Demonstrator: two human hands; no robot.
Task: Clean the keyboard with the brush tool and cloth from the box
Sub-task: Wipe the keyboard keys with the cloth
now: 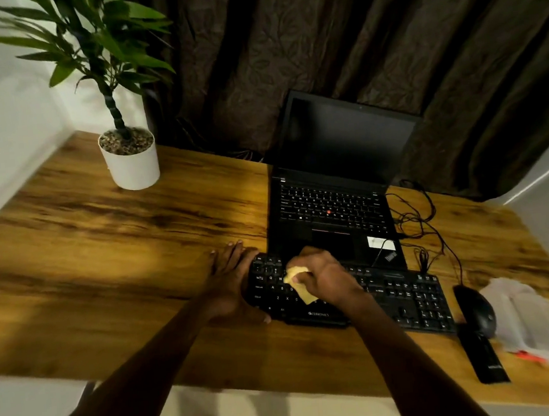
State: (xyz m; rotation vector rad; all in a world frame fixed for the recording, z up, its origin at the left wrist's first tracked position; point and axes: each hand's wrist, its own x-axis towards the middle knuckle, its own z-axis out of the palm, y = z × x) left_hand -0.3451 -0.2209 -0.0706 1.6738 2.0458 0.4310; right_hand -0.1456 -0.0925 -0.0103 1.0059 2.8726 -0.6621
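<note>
A black keyboard lies on the wooden desk in front of an open laptop. My right hand grips a yellow cloth and presses it on the keys at the keyboard's left part. My left hand rests against the keyboard's left end with its fingers straight and the thumb at the front edge. A clear plastic box sits at the desk's right end. The brush tool is not identifiable; a black bar-shaped object lies beside the box.
An open black laptop stands just behind the keyboard. A black mouse lies right of the keyboard, with tangled cables behind it. A potted plant stands at the back left. The wooden desk stretches left; dark curtains hang behind.
</note>
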